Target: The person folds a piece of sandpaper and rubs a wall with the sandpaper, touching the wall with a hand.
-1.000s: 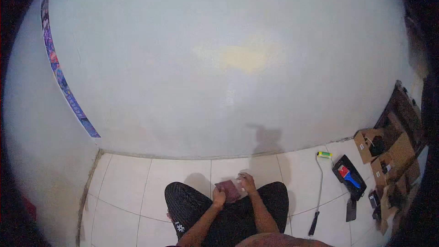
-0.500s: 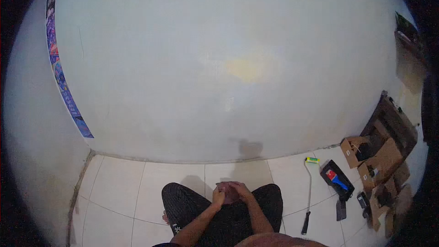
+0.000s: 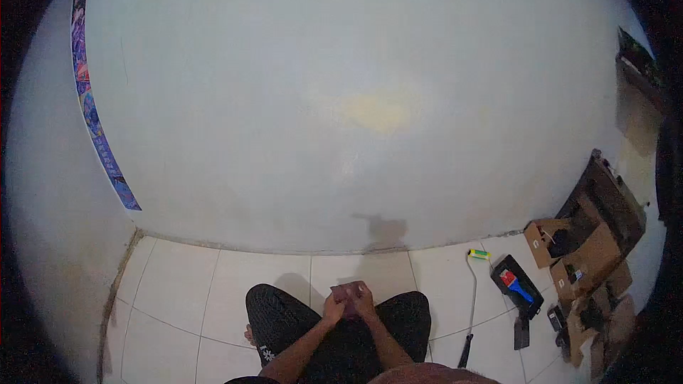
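Note:
Low in the head view, I sit cross-legged in dark trousers (image 3: 384, 313) with both hands over my lap. My left hand (image 3: 334, 309) is closed on the left side of a small reddish-brown sheet (image 3: 347, 291). My right hand (image 3: 364, 301) grips the same sheet from the right, its fingers near the upper edge. The hands are close together and hide much of the sheet; what kind it is cannot be made out clearly.
A pale wall (image 3: 284, 135) with a yellowish patch (image 3: 377, 110) rises ahead. On the tiled floor to my right lie a paint roller (image 3: 473, 299), a black paint tray (image 3: 518, 270) with a blue-and-red paintbrush (image 3: 514, 284), and open cardboard boxes (image 3: 590, 252).
My hands have drawn closer together, and less of the reddish-brown sheet shows between them. The view has shifted slightly, so the floor things appear a little further left.

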`<state>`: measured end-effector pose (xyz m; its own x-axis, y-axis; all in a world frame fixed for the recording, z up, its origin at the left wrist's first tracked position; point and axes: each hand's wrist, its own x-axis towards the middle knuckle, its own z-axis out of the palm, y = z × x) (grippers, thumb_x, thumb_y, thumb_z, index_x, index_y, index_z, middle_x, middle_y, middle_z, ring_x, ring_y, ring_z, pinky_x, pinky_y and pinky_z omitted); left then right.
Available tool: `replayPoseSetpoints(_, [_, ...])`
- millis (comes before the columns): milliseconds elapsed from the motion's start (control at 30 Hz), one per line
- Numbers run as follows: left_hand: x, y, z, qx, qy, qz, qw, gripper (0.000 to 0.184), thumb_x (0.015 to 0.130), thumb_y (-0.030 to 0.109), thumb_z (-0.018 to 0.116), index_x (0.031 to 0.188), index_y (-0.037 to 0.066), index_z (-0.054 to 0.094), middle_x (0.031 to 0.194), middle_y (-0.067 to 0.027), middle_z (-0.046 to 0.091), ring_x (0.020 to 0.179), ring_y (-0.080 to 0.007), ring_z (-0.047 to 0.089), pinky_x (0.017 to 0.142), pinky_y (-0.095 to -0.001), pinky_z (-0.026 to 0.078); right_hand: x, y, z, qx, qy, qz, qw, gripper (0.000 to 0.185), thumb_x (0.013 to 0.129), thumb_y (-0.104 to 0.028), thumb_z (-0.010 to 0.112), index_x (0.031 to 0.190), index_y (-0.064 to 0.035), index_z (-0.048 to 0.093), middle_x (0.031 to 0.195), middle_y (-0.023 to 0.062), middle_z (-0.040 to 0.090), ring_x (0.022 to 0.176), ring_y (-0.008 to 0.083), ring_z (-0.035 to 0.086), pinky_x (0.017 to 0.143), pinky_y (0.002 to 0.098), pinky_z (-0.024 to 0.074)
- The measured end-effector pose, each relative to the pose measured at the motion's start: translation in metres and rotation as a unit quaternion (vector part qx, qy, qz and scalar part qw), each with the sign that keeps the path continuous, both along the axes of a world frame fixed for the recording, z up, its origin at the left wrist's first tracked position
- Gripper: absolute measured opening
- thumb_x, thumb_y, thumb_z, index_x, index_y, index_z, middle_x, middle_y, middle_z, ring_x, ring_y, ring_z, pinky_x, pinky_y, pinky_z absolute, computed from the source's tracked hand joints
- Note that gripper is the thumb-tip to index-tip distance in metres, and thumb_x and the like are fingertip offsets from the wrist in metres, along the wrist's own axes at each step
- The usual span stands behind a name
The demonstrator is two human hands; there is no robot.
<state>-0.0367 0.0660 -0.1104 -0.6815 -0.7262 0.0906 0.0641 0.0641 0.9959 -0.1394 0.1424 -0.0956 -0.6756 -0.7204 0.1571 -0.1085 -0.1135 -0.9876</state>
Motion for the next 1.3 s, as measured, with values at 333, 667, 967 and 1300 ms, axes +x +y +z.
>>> replayPoseSetpoints(333, [0.138, 0.027, 0.183, -0.409, -0.11, 0.126, 0.897, 0.029, 0.093, 0.01, 0.05, 0.118, -0.002, 0.054, 0.108, -0.0245, 0.056, 0.106, -0.0412, 0.055, 0.093, -0.0469, 0.044, -0.009, 0.015, 0.071, 0.017, -0.078, -0.04, 0.996, 0.03, 0.086, -0.013, 0.071, 0.111, 0.0001, 0.06, 0.1, 0.008, 0.065, 0.093, 0.0201, 0.062, 0.086, 0.0343, 0.0491])
replayPoseSetpoints(667, [0.434, 0.156, 0.031, 0.299, -0.458, 0.264, 0.795, 0.019, 0.091, 0.007, 0.047, 0.091, 0.0, 0.065, 0.09, -0.0169, 0.068, 0.084, -0.0335, 0.065, 0.082, -0.0385, 0.05, -0.008, 0.221, 0.122, 0.01, -0.247, -0.107, 0.963, 0.046, 0.098, -0.041, 0.039, 0.079, -0.0034, 0.057, 0.064, 0.0032, 0.05, 0.052, 0.0126, 0.04, 0.049, 0.0273, 0.0307])
replayPoseSetpoints(967, [0.441, 0.121, 0.02, 0.35, -0.449, 0.17, 0.804, 0.019, 0.09, 0.007, 0.048, 0.091, 0.001, 0.065, 0.09, -0.0164, 0.068, 0.084, -0.0333, 0.065, 0.082, -0.0385, 0.05, 0.119, 0.447, 0.077, 0.274, -0.028, 0.392, 0.878, 0.036, 0.079, -0.036, 0.073, 0.103, -0.009, 0.07, 0.103, 0.0085, 0.068, 0.096, 0.028, 0.062, 0.084, 0.0417, 0.0487])
replayPoseSetpoints(1300, [0.42, 0.074, 0.034, 0.318, -0.452, 0.066, 0.83, 0.018, 0.089, 0.008, 0.049, 0.091, 0.001, 0.065, 0.09, -0.0159, 0.068, 0.083, -0.033, 0.066, 0.082, -0.0385, 0.05, 0.169, 0.423, 0.108, 0.504, -0.188, 0.396, 0.744, 0.035, 0.08, -0.035, 0.073, 0.104, -0.0093, 0.07, 0.104, 0.0081, 0.068, 0.096, 0.0272, 0.062, 0.084, 0.0404, 0.049])
